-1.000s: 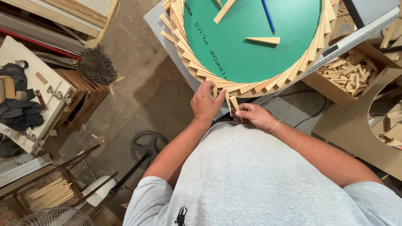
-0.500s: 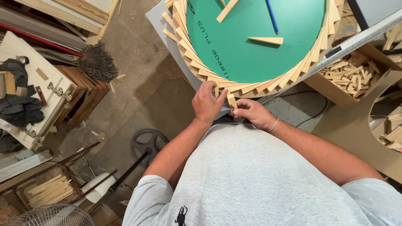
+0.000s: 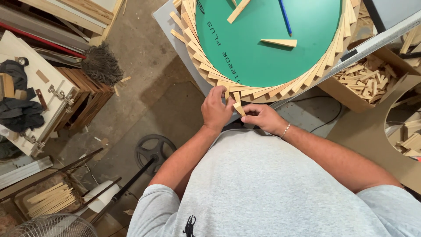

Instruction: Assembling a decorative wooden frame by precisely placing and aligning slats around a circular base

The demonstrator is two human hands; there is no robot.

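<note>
- The left hand (image 3: 215, 109) rests its fingertips on the near edge of the ring of wooden wedges (image 3: 206, 72), fingers curled and pressing down on the slats at the rim.
- The right hand (image 3: 262, 117) pinches a small wooden wedge (image 3: 239, 108) between thumb and fingers, holding it tilted just below the ring, touching or nearly touching the left hand.
- The ring of overlapping wedges runs around a round green disc (image 3: 263, 44), which lies on a grey board.
- On the disc lie two loose wooden wedges (image 3: 278, 42) and a blue pencil (image 3: 285, 17), well apart from the hands.
- To the right, a cardboard box (image 3: 351, 98) holds a heap of further wedges, beside a long metal ruler (image 3: 377, 41).
- A thin bracelet (image 3: 286, 130) sits on the right wrist.
- On the floor to the left stand a broom head (image 3: 101, 65) and a dark wheel (image 3: 154, 150).
</note>
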